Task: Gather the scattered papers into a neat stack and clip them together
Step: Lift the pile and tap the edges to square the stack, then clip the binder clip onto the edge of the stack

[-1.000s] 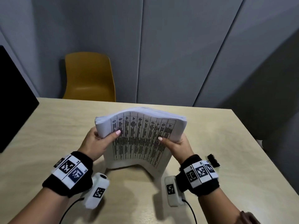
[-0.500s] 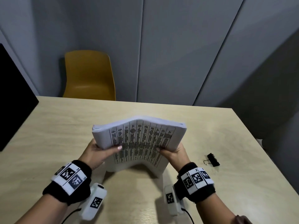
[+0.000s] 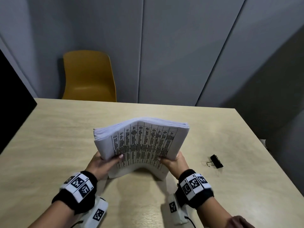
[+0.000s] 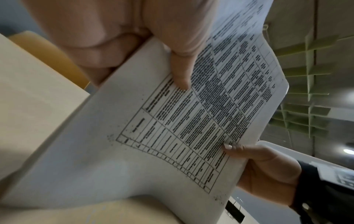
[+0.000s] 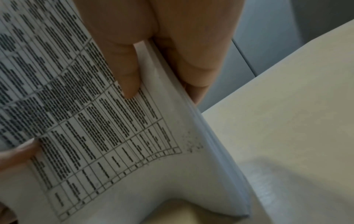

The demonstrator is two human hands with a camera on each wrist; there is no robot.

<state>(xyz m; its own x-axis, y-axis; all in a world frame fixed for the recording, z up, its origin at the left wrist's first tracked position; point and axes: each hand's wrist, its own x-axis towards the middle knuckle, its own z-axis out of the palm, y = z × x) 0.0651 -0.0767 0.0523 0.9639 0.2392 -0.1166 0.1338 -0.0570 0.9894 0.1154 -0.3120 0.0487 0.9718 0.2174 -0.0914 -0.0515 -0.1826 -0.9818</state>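
A thick stack of white papers printed with a table stands on its lower edge on the wooden table, bowed so its middle arches up. My left hand grips the stack's left side, thumb on the printed face. My right hand grips the right side, thumb on the front and fingers behind. The same stack fills the left wrist view and the right wrist view. A black binder clip lies on the table to the right of my right hand, untouched.
A yellow chair stands behind the table's far edge. A black screen juts in at the left. Grey wall panels close the back. The table's right edge runs close to the clip.
Both hands have slid down and toward me with the stack, which now sits lower on the table. The binder clip has not moved.
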